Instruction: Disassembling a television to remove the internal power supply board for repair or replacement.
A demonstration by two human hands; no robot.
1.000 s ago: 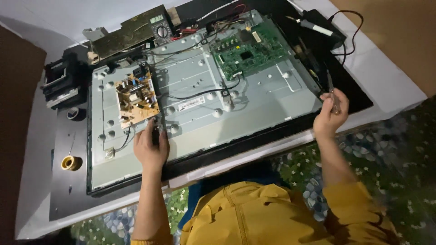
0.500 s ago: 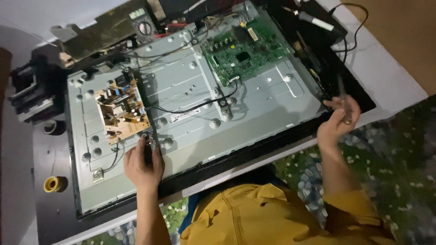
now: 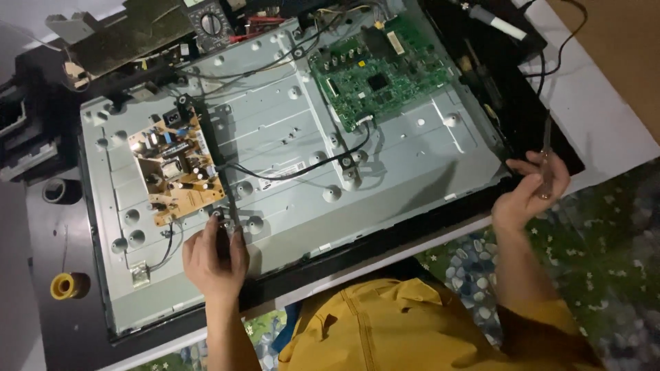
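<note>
A flat-screen set lies face down, its grey metal back panel (image 3: pixel 412 158) bare. A tan power board (image 3: pixel 175 172) sits on its left part and a green main board (image 3: pixel 378 69) on its upper right. A narrow black strip (image 3: pixel 206 151) runs down beside the tan board. My left hand (image 3: pixel 214 257) grips the lower end of that strip near the panel's front edge. My right hand (image 3: pixel 529 192) is at the panel's right front corner, closed around a slim screwdriver (image 3: pixel 546 148) that points away from me.
A multimeter (image 3: pixel 210 24) and a dark plate (image 3: pixel 130 34) lie at the back left. A yellow roll (image 3: pixel 65 285) rests on the black cover at left. A pen-like tool with a cable (image 3: pixel 498 24) lies at the back right. Patterned green floor (image 3: pixel 619 240) is at right.
The view has drawn closer and shifted. Both hands stay at the same spots on the panel, the left on the strip, the right at the corner with the screwdriver.
</note>
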